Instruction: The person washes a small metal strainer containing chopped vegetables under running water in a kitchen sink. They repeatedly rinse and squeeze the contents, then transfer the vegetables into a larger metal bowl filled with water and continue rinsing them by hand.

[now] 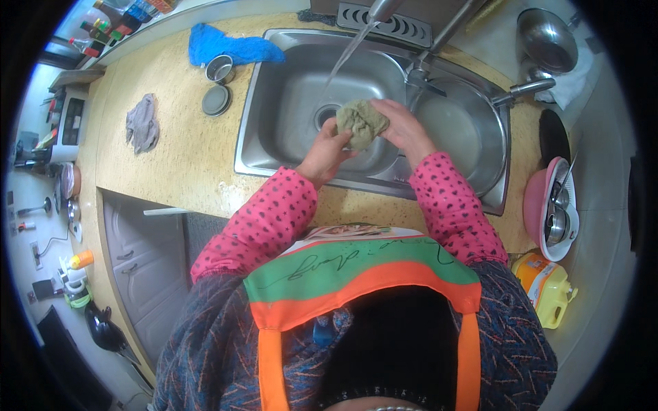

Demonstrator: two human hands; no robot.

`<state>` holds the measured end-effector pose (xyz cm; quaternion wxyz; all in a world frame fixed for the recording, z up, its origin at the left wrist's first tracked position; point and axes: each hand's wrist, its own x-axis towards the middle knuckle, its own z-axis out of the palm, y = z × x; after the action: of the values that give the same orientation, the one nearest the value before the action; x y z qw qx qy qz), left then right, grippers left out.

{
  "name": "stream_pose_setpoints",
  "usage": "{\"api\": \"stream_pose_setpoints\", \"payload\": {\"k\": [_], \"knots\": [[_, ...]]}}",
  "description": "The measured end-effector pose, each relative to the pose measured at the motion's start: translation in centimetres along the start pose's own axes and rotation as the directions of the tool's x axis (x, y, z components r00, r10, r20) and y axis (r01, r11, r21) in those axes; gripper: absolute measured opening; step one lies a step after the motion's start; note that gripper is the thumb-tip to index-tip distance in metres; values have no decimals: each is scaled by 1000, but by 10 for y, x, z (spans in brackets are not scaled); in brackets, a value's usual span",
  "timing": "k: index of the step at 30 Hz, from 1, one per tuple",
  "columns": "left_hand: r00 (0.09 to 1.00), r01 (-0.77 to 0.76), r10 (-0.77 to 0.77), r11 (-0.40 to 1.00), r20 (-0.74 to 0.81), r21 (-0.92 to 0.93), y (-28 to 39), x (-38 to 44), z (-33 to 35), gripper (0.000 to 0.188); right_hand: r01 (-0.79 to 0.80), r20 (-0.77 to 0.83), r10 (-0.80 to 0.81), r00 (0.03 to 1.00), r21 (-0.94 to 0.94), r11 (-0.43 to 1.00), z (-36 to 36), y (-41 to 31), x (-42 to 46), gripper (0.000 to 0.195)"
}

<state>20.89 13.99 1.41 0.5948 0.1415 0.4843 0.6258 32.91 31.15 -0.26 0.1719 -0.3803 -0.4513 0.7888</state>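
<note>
A bunched greenish-grey cloth is held between my two hands above the left basin of a stainless steel sink. My left hand grips its lower left side, thumb on top. On its right edge lies my right hand, the fingers partly hidden behind the cloth. Water runs from the faucet spout into the basin, falling to the left of the cloth. The drain shows just left of my hands. In the right basin sits a large round metal bowl with cloudy liquid.
A blue towel, a small metal cup, a round lid and a grey rag lie on the left counter. At right are a pink basin with metal utensils and a yellow jug. A second faucet overhangs the metal bowl.
</note>
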Motion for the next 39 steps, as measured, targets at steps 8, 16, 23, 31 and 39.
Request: {"api": "stream_pose_setpoints", "payload": {"k": [8, 16, 23, 31, 39], "knots": [[985, 155, -76, 792, 157, -590, 10, 14, -1, 56, 662, 543, -566, 620, -749, 7, 70, -5, -79, 43], [990, 91, -136, 827, -39, -555, 19, 22, 30, 50, 661, 294, -618, 729, -536, 524, 86, -6, -72, 46], [979, 10, -91, 915, -181, -402, 23, 20, 38, 44, 302, 65, -336, 940, -616, 727, 94, -11, -63, 45], [961, -119, 131, 991, -243, 62, -7, 26, 23, 42, 177, -40, -385, 922, -842, 510, 71, 12, -32, 47], [989, -146, 139, 953, 46, 267, -13, -7, -12, 35, 144, -32, -409, 912, -908, 393, 30, 21, -41, 37]]}}
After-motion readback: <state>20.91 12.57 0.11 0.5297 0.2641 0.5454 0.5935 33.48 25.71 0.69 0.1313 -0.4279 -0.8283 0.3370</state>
